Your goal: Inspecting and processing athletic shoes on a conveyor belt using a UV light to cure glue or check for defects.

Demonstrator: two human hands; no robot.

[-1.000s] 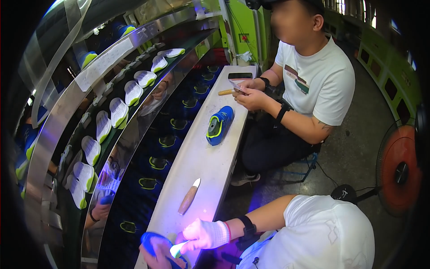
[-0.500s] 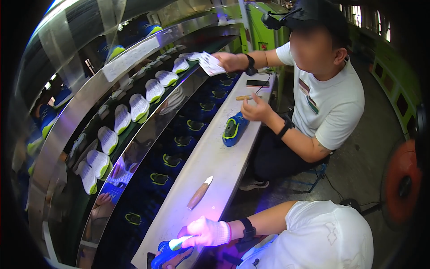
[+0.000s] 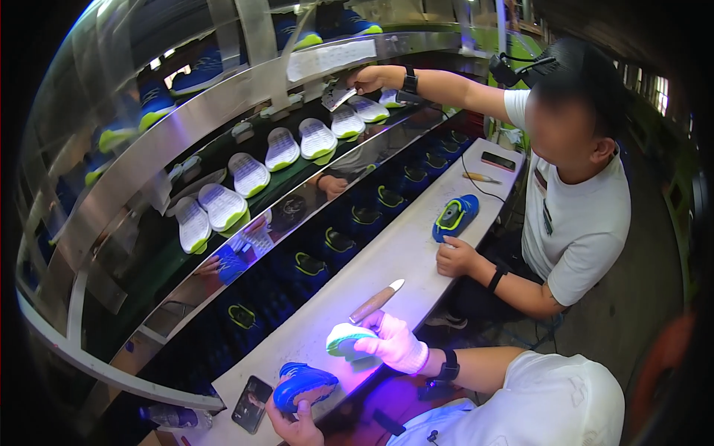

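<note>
- Shoe (image 3: 297, 380), blue with a tan patch on its underside, is held tilted over the near end of the bench (image 3: 409, 260).
- It is gripped by the bare left hand (image 3: 299, 425), which is curled partly closed, the thumb laid against the shoe's near edge; the other fingers are partly hidden.
- Sole piece (image 3: 344, 340), white and pale green under violet light, is pinched in the gloved right hand (image 3: 396, 343), whose fingers are closed on its right end; it is held apart from the shoe, above the bench.
- Wooden-handled knife (image 3: 375, 302) is left lying just beyond the glove, its pale blade pointed away.
- Dark phone (image 3: 251, 405) is placed just left of the shoe.
- Second blue shoe (image 3: 455, 217) is set farther along the bench, near a co-worker's left hand (image 3: 456, 257).
- Pale flat piece (image 3: 338, 97) is held out by the co-worker's right hand (image 3: 364, 79) above a row of soles (image 3: 282, 149), which are lined up on a dark green belt (image 3: 141, 293).
- Red-edged phone (image 3: 498, 161) and yellow-handled tool (image 3: 482, 178) are laid at the far end.
</note>
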